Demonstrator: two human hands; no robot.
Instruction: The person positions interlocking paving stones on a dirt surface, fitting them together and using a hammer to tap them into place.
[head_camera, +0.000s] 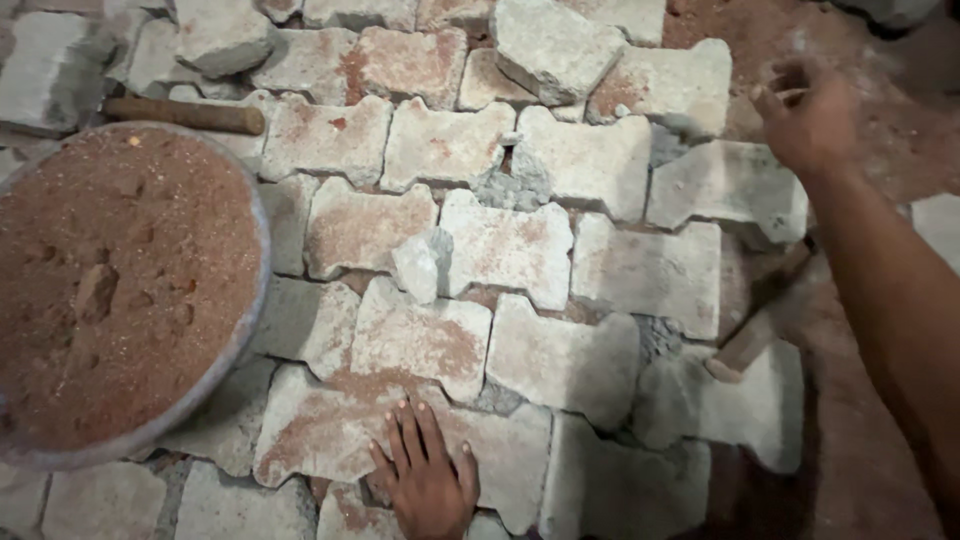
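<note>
Grey interlocking paving blocks (505, 245), dusted with red sand, lie fitted together across the ground. My left hand (425, 475) rests flat on a block at the bottom centre, fingers spread, holding nothing. My right hand (805, 115) is stretched out at the upper right over the red soil beside the edge blocks (725, 185). Its fingers are loosely curled and blurred; I cannot see anything in them. A small broken block piece (420, 262) sits loose in the middle of the paving.
A round metal pan (255, 300) heaped with red sand stands at the left. Behind it lies a wooden handle (185, 115). Another wooden-handled tool (760, 325) rests on the right-hand blocks. Loose blocks (555, 45) are piled at the top. Bare red soil (890, 150) is on the right.
</note>
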